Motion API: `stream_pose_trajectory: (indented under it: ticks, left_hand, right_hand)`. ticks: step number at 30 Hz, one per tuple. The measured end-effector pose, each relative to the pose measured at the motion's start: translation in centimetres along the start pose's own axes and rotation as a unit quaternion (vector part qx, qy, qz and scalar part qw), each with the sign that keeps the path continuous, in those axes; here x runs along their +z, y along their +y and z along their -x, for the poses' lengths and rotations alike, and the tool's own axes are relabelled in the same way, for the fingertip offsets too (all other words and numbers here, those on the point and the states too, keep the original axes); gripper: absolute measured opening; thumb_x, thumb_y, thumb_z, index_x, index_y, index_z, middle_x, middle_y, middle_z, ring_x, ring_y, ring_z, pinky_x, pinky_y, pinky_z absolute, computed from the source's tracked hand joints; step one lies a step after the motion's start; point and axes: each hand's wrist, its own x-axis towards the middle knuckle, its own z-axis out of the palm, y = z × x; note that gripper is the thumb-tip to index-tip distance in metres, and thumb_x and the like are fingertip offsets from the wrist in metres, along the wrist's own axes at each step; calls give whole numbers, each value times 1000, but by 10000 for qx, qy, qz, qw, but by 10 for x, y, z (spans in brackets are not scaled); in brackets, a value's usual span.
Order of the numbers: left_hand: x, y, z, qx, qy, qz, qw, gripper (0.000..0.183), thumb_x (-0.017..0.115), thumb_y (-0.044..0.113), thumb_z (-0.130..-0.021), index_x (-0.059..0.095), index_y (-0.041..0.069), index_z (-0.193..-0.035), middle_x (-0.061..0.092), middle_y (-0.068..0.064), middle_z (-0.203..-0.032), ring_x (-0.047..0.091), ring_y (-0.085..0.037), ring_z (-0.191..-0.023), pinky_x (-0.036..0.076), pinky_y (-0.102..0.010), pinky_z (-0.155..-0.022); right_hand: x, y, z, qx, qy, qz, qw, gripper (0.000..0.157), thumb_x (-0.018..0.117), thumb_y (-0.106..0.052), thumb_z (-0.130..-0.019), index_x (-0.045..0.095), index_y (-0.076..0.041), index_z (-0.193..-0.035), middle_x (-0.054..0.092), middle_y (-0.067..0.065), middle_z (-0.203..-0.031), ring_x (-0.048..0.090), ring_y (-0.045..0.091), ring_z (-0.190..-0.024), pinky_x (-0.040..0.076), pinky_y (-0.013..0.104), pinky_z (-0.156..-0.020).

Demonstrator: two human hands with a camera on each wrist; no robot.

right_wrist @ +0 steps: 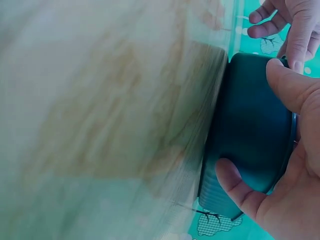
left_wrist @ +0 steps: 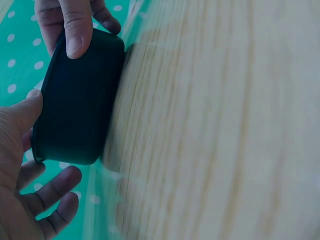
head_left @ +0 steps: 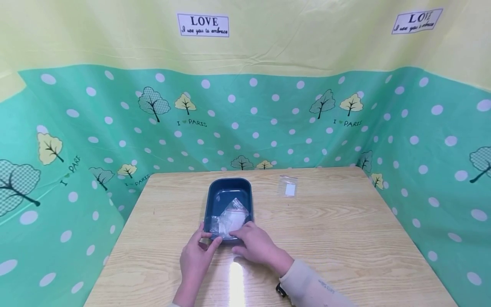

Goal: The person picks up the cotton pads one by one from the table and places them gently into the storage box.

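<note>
A deep dark-blue rectangular tray (head_left: 232,183) stands on the table, holding several small clear zip bags (head_left: 235,215) with white pieces in them, heaped at its near end. My left hand (head_left: 193,258) pinches the near-left corner of the rim; its lower fingers are spread away from the wall in the left wrist view. At the near-right side, my right hand (head_left: 258,245) grips the tray wall. Its thumb lies on the outer face, with fingers over the rim beside the bags. Another right fingertip (right_wrist: 228,171) rests against the outside in the right wrist view.
Another clear zip bag (head_left: 287,186) with a white square lies flat on the wooden table (head_left: 345,238), right of the tray towards the back. A green dotted curtain (head_left: 268,128) with printed trees surrounds the table's back and sides.
</note>
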Motion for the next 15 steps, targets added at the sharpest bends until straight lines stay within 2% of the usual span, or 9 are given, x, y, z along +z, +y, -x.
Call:
stream_pose_trajectory:
  ticks: [15]
  left_hand:
    - [-2,3,0,-97,-106,-4,9999,33,89,42,-87,76,18,-105,62,-8,-155,72,-14,-75,49,-22,-59]
  right_hand:
    - [1,0,0,-28,-40,85,10000,52,77,-43,-97,68,-20,-143,76,-5,-135,62,16,-121,57,32,-103]
